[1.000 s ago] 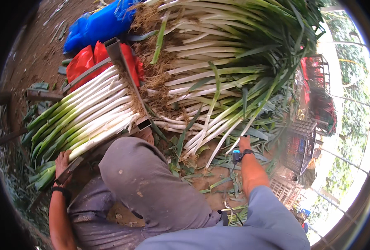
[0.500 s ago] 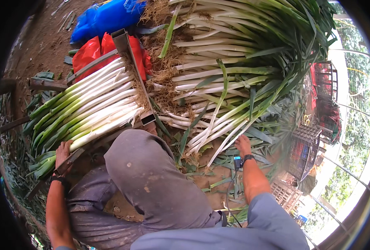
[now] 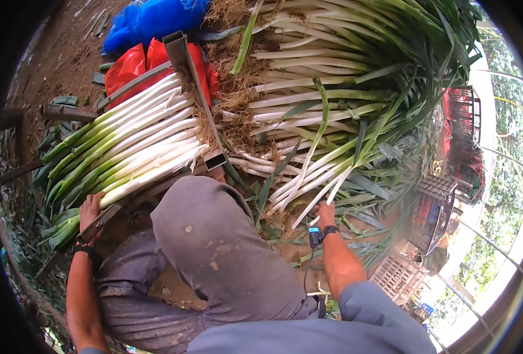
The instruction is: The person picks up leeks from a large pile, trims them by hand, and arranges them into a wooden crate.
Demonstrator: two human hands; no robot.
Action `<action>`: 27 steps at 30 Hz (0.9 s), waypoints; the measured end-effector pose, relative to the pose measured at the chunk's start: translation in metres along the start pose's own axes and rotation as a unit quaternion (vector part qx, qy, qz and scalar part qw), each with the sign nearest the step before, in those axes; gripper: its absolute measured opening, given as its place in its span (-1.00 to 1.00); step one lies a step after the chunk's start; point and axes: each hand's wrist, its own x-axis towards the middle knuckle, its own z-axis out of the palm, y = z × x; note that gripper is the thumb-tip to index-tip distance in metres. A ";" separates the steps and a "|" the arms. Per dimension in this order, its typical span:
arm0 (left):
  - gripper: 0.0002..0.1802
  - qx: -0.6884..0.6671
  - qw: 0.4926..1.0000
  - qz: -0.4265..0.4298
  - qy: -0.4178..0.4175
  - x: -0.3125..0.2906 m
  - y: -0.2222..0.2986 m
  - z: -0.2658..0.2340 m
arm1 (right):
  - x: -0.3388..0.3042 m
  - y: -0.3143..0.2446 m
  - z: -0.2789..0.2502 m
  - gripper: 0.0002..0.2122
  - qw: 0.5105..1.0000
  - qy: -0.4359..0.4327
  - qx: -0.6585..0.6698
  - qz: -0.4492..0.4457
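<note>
One leek stalk slants down from the near edge of the leek pile, the right hand's grip closed around it close to its white end. To the left, a row of leeks lies in a metal frame, roots at the right-hand bar. The left hand is at the row's near edge; whether its grip pinches anything, I cannot tell. Beyond the frame lie red plastic and blue plastic.

Open-sided farm produce work area, bare earth floor, heap of leeks with roots on, loose green leaves strewn about, plastic crates at right, sunlit foliage beyond thin bars.
</note>
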 end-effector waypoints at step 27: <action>-0.45 -0.003 0.999 -0.014 0.041 -0.001 0.002 0.006 | -0.053 -0.045 0.097 -0.44 0.987 -0.032 0.123 -0.099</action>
